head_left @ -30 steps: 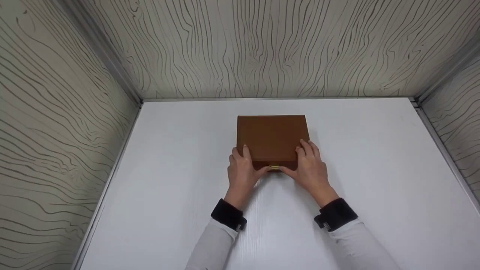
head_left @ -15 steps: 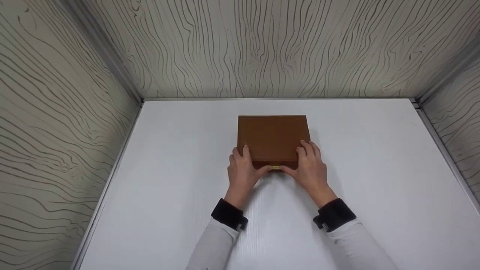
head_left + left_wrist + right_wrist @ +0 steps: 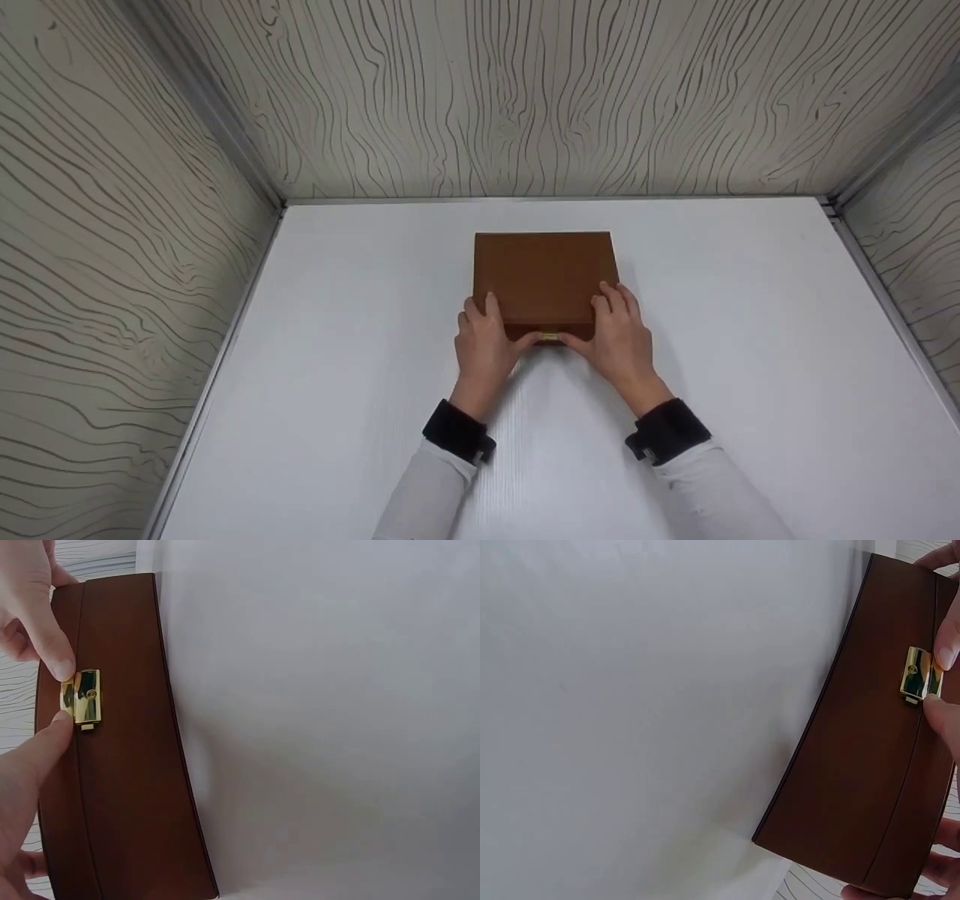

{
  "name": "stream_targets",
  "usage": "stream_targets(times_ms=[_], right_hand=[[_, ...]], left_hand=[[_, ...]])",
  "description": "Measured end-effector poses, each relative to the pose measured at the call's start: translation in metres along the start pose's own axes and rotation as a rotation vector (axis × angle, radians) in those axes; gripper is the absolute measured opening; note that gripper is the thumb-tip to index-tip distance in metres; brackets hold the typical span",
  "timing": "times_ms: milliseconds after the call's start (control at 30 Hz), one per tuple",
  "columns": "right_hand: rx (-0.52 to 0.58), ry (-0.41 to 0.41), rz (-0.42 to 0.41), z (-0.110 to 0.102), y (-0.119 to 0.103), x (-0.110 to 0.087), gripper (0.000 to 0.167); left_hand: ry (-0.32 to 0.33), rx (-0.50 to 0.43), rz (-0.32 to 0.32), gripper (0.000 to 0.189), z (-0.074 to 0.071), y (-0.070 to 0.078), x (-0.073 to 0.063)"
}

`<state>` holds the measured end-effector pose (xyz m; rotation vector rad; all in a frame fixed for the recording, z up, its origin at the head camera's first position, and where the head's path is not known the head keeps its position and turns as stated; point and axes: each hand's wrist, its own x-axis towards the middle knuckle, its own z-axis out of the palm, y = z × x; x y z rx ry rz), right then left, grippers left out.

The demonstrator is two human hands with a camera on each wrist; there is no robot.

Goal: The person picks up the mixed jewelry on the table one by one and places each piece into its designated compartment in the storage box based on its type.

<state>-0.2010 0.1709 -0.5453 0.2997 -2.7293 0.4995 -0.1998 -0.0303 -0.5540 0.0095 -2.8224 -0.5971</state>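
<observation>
A brown box [image 3: 547, 274] with its lid down lies on the white table, its front face toward me. At the middle of that face is a gold clasp [image 3: 88, 697], set across the seam under the lid. My left hand [image 3: 484, 345] grips the front left corner, index finger on the lid and other fingers along the side. Likewise my right hand [image 3: 622, 341] holds the front right corner, fingertips over the lid's edge. Both thumbs press at the two ends of the clasp's upper plate; in the right wrist view the right thumb [image 3: 943, 718] sits at its lower corner.
The white table [image 3: 337, 337] extends around the box. Wood-grain patterned panels stand behind it [image 3: 480, 97] and at both sides, joined by metal rails [image 3: 217, 127]. Each wrist wears a black band [image 3: 455, 431] below the hand.
</observation>
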Motion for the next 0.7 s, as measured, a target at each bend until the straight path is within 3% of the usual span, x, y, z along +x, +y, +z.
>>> stream_targets(times_ms=[167, 333, 567, 700], right_hand=[[0.021, -0.050, 0.018, -0.001, 0.001, 0.000, 0.081], [0.135, -0.102, 0.027, -0.007, 0.008, -0.001, 0.076], [0.317, -0.297, 0.062, -0.021, 0.030, -0.002, 0.069], [0.337, -0.347, 0.064, -0.030, 0.045, -0.004, 0.066]], left_hand=[[-0.011, -0.016, -0.002, 0.099, -0.002, -0.002, 0.000], [-0.068, -0.072, -0.004, 0.092, -0.007, -0.007, 0.002], [-0.224, -0.202, 0.038, 0.075, -0.023, -0.027, 0.006], [-0.298, -0.215, 0.087, 0.069, -0.031, -0.042, 0.008]])
